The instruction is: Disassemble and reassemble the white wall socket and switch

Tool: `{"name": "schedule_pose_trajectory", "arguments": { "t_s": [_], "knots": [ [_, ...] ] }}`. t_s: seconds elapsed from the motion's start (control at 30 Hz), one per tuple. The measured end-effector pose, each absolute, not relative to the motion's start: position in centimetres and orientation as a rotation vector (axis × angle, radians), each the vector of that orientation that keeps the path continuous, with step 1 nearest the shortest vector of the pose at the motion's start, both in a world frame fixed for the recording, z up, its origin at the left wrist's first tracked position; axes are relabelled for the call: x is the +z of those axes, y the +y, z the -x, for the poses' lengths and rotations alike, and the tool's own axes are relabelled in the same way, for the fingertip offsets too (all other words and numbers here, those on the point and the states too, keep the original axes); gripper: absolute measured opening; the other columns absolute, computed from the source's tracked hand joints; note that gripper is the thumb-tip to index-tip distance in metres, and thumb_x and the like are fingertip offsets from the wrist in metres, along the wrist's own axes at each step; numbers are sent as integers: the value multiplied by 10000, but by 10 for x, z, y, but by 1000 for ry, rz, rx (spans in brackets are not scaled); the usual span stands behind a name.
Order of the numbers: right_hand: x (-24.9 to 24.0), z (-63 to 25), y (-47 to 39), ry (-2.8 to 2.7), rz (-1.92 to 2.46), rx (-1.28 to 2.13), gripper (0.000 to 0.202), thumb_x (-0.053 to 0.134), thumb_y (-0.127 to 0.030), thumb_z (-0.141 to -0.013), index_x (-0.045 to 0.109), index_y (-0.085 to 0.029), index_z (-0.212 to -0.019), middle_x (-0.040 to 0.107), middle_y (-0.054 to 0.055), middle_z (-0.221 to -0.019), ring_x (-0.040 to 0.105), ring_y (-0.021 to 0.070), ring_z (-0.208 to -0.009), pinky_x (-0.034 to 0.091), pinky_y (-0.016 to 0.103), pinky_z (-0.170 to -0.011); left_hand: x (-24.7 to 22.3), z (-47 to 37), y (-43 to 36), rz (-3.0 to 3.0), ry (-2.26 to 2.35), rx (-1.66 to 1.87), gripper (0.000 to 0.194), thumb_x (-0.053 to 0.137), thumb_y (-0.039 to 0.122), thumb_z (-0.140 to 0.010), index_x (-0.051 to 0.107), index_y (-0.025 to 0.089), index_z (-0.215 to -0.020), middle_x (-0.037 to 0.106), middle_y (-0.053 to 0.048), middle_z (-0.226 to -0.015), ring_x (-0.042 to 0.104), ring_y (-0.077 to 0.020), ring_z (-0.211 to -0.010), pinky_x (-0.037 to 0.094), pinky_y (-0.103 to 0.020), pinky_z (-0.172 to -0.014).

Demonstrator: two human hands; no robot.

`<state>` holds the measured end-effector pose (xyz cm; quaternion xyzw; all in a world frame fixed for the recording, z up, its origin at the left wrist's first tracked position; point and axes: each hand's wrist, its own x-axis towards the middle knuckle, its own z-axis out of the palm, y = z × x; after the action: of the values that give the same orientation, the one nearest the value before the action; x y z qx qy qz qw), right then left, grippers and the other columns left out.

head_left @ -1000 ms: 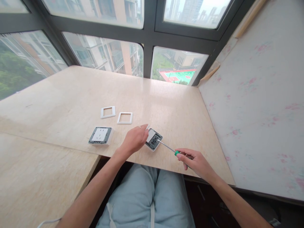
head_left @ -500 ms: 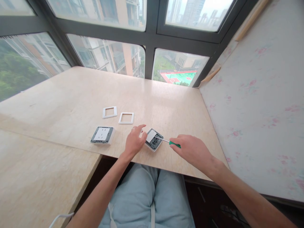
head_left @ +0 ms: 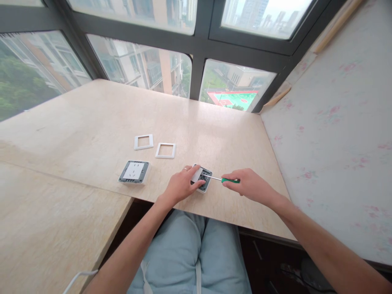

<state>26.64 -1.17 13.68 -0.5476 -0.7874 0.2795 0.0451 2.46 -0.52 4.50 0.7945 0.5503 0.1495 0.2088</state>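
Nearest the cam, light blue trousers w/ pale drawstrings, knees under the table edge; white cable at lower L, by the left forearm. Up on the tabletop, pale, faintly mottled and glossy w/ window light, a seam running across its L side. Left hand, ring on a finger, has thumb & forefinger on the opened socket unit, holding it down; unit lies flat near the front edge, btwn the hands, dark innards showing next to a white panel. Right hand comes in from the R, closed round the green handle of the screwdriver, shaft about level, tip over those dark innards. Over L, well apart, a second socket unit, white face up in a grey surround. Bit farther back, 2 white frames, L frame and R frame, flat, near each other, not touching. R side of the room: wall in pale paper w/ pink flowers, wood strip at the corner. Back: dark grey window frame, and thru the glass, apt. bldgs, green trees far L, red-and-green court below, hazy towers way off.
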Motion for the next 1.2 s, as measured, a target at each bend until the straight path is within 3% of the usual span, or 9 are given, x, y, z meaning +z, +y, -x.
{"name": "schedule_pose_trajectory", "arguments": {
  "t_s": [0.2, 0.4, 0.83, 1.03, 1.2],
  "knots": [
    [119, -280, -4, -2052, 1714, 1328, 348, 621, -442, -860, 798, -175, -996, 564, -31, -539, 515, 102, -451, 348, 241, -501, 53, -25, -3, -2275, 1544, 319, 497, 504, 523, -982, 455, 275, -1410, 632, -96, -1280, 693, -290, -1036, 533, -354, -785],
    [103, -286, -1, -1865, 1672, 1499, 321, 665, -453, -823, 791, -160, -859, 655, 19, -674, 505, 75, -449, 274, 235, -447, 56, -25, 0, -2292, 1508, 270, 476, 489, 510, -990, 449, 256, -1391, 637, -101, -1211, 693, -293, -1000, 523, -357, -767],
    [95, -285, -1, -1540, 1654, 1718, 399, 775, -515, -700, 801, -143, -844, 673, 49, -740, 499, 63, -447, 252, 211, -397, 55, -26, -1, -2284, 1528, 234, 516, 449, 520, -1008, 391, 249, -1443, 643, -117, -1251, 694, -293, -1024, 516, -350, -782],
    [90, -288, -1, -1450, 1659, 1778, 463, 804, -536, -679, 807, -151, -938, 689, 49, -756, 502, 63, -452, 276, 216, -398, 58, -31, 0, -2283, 1578, 177, 458, 392, 460, -1040, 399, 254, -1449, 662, -113, -1227, 697, -281, -1035, 511, -340, -791],
    [88, -290, -1, -1372, 1657, 1827, 476, 829, -535, -662, 803, -152, -944, 685, 45, -751, 501, 67, -467, 315, 213, -405, 59, -37, -2, -2339, 1655, 100, 488, 318, 447, -1054, 330, 268, -1508, 663, -120, -1185, 712, -289, -947, 510, -346, -726]
  ]
}}
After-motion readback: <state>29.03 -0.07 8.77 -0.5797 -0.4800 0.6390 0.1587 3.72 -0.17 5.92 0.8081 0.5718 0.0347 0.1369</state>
